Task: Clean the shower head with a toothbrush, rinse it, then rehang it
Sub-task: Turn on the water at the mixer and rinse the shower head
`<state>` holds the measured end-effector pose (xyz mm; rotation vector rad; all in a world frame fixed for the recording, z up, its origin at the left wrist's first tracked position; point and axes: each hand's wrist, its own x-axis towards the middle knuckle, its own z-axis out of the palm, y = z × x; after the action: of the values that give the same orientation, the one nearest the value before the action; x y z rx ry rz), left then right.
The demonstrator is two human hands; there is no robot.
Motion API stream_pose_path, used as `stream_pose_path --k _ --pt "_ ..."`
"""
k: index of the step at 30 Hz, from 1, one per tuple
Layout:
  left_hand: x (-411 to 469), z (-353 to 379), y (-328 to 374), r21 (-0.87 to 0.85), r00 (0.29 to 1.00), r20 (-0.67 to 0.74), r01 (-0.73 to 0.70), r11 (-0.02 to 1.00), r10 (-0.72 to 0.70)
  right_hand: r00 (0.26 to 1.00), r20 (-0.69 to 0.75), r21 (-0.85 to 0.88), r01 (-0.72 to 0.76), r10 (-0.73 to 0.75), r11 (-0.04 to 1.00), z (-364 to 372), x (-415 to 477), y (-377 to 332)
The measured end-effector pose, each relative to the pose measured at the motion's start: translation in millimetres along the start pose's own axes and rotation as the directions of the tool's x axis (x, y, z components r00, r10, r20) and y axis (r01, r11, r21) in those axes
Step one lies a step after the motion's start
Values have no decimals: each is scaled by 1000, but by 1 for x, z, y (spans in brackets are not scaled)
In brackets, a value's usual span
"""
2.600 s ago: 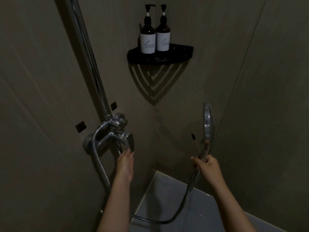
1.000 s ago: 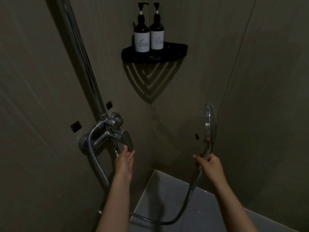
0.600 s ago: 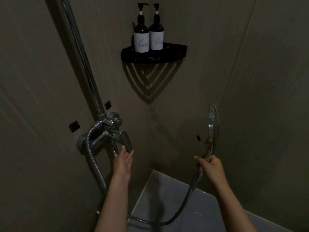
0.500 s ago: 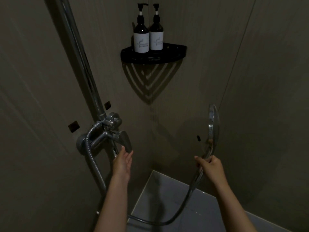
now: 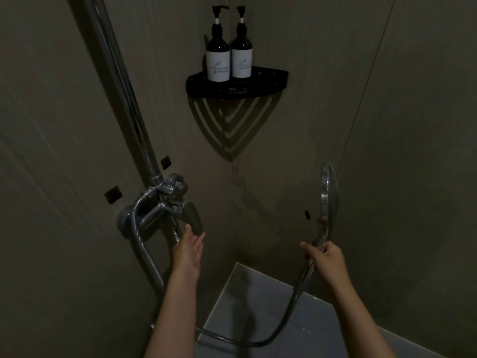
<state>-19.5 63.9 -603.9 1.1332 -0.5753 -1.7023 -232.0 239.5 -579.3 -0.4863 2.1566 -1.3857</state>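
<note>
Dim grey shower walls [image 5: 413,125] frame the shower head [image 5: 329,192], held upright and edge-on in mid-air near the right wall, off any holder, the right hand [image 5: 326,259] wrapped round its handle, probably to aim the spray away from the person. Its hose [image 5: 258,342] loops down and back to the mixer [image 5: 165,202], where the left hand [image 5: 188,250] lies slack-fingered, palm up, fingertips just under the lever [image 5: 193,218], seemingly to work the water for rinsing. Above, two pump bottles [image 5: 217,60] stand on a black corner shelf [image 5: 273,81].
</note>
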Motion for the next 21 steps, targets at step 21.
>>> stream_pose_path --k 21 --pt "-3 3 -3 3 1000 -23 -19 1000 19 1000 -15 38 -7 8 999 -13 4 1"
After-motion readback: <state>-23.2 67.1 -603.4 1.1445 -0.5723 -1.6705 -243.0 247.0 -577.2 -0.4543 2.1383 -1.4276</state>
